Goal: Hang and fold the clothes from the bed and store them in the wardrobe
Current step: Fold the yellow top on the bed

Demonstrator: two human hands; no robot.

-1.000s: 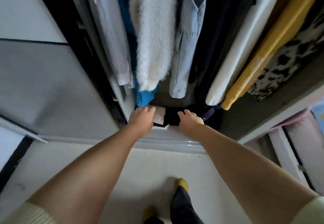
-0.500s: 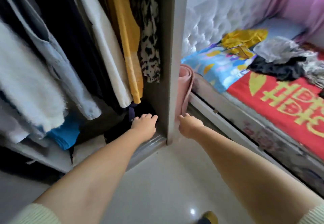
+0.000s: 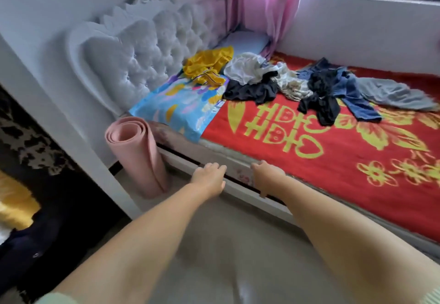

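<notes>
Left hand (image 3: 209, 178) and right hand (image 3: 267, 176): 2 empty, fingers loosely curled, apart; clothes (image 3: 273, 79) well beyond on bed (image 3: 309, 160).

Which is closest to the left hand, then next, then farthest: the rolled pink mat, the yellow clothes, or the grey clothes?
From the left hand, in the head view:
1. Rolled pink mat: standing on the floor just to the hand's left, beside the bed.
2. Yellow clothes: up on the bed near the headboard.
3. Grey clothes: far to the right on the red blanket.
</notes>
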